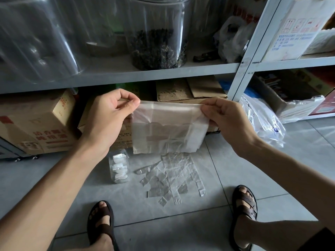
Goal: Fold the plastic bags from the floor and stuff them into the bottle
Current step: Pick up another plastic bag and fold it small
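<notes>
On the floor (282, 171), near the bottom shelf (145, 73), the bottle (119, 180) already keeps several folded white pieces (117, 165), so part of the work seems done. Just beside it more plastic bags (174, 176) lie flat, not folded yet. One bag (166, 129) hangs in the air above them. The left hand (108, 115) and the right hand (226, 120) each pinch an upper corner, arms stretched forward.

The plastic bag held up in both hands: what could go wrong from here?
The plastic bag hangs loose, pinched only at its top corners by the left hand and right hand; it may slip or fold crooked. The bottle already holds several folded bags, so a bulky fold may not fit.
</notes>
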{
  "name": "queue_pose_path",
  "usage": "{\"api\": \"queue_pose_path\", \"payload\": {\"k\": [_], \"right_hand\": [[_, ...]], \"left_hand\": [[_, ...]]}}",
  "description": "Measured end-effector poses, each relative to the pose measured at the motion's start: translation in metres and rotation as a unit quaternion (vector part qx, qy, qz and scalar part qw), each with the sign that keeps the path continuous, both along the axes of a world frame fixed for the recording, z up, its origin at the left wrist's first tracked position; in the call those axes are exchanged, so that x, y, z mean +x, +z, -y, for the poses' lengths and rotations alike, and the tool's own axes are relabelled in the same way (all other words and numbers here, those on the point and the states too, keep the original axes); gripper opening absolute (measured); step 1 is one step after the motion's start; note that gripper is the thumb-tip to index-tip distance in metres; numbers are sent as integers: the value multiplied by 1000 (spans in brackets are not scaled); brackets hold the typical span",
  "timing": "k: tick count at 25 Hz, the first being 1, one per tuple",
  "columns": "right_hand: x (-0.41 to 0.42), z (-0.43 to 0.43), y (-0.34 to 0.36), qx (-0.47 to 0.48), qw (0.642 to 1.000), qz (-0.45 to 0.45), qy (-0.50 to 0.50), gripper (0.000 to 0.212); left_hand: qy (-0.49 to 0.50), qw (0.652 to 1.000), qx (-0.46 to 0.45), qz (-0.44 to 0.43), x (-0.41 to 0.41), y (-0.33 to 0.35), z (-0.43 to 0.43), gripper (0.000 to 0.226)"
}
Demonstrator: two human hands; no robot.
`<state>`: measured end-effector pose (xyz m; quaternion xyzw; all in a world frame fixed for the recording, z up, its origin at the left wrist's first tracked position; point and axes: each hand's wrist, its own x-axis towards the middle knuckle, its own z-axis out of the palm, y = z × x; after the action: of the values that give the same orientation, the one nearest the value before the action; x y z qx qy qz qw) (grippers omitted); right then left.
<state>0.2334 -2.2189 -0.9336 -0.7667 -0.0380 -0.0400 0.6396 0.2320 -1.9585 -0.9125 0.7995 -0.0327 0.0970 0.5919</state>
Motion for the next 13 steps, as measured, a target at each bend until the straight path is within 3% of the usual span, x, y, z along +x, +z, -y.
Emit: {"api": "queue_pose_path", "payload": {"k": [13], "right_hand": [[-1, 4, 2, -71, 997, 38, 13, 24]], "left_hand": [[-34, 989, -34, -137, -3, 7, -12, 15]]}}
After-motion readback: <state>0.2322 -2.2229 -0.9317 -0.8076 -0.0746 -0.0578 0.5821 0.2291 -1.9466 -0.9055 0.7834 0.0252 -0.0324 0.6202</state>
